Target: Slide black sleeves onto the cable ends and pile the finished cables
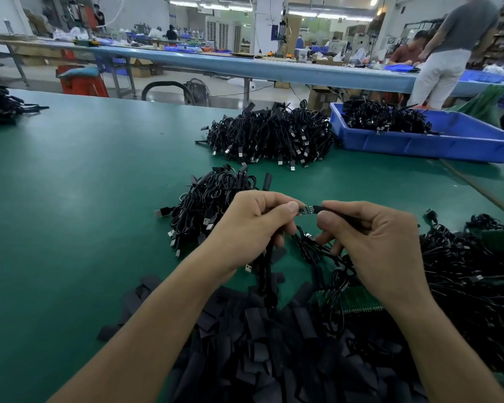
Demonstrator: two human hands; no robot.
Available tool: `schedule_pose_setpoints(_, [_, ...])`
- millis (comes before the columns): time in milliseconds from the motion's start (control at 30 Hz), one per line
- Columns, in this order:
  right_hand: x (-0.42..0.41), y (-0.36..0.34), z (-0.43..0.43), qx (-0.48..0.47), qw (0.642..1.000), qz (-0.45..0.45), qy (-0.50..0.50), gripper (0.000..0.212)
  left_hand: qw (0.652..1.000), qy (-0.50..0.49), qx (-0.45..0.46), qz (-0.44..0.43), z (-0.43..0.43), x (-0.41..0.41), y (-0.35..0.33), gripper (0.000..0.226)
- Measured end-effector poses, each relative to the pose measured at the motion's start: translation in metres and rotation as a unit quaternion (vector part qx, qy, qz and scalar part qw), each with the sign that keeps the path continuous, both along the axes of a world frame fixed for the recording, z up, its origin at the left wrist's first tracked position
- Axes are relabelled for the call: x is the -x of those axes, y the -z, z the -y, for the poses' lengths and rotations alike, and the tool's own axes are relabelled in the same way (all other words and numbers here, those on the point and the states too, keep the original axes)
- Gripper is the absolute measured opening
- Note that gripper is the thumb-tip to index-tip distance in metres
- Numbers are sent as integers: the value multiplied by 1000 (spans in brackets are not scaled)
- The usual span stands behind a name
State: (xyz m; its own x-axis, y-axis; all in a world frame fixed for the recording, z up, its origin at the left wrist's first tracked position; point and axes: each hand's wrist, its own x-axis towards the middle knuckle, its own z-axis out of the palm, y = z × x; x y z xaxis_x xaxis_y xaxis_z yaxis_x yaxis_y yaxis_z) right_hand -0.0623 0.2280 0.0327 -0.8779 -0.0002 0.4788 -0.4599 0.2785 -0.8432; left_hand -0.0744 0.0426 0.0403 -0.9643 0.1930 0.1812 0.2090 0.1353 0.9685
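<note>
**A:** Where does it stand?

**B:** The left hand point(250, 225) pinches the cable's small circuit board point(306, 211) between thumb and forefinger. The rest of that cable point(312, 248) hangs in a loop under both hands. The right hand point(373, 242) pinches a black sleeve point(330, 210), its mouth right at the board's free end. I'd say the sleeve has barely started on, if at all.

**A:** What could spoil it?

**B:** If the sleeve comes in tilted, its flat mouth could catch on the board's corner or on the parts soldered to it. Forcing it might bend the board at the wire joint. The left thumb also covers much of the board, so the sleeve may run into the fingertips before it is seated.

**A:** And below?

**B:** The loop dangles into the heap of loose sleeves point(259, 344) and lies near the tangle of cables point(463, 271) on the right. Lifting it away could drag others along.

**A:** And the piling?

**B:** The near pile point(213, 199) on the green bench point(70, 199) looks like the finished one. A careless toss could land it among the unsleeved cables instead.
</note>
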Motion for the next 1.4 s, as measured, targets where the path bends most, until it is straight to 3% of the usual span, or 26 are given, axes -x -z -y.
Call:
schedule_pose_setpoints(133, [-2,-1,2,14,1000,4,-8,23,1000,-7,-21,12,1,1,0,19])
schedule_pose_setpoints(1000, [-4,-1,6,16,999,-29,18,12,999,-12,-51,15,-2,-2,-4,16])
schedule_pose_setpoints(1400, [-8,-3,9,25,999,-22,15,29,999,-18,-38,17,-1,-2,-2,17])
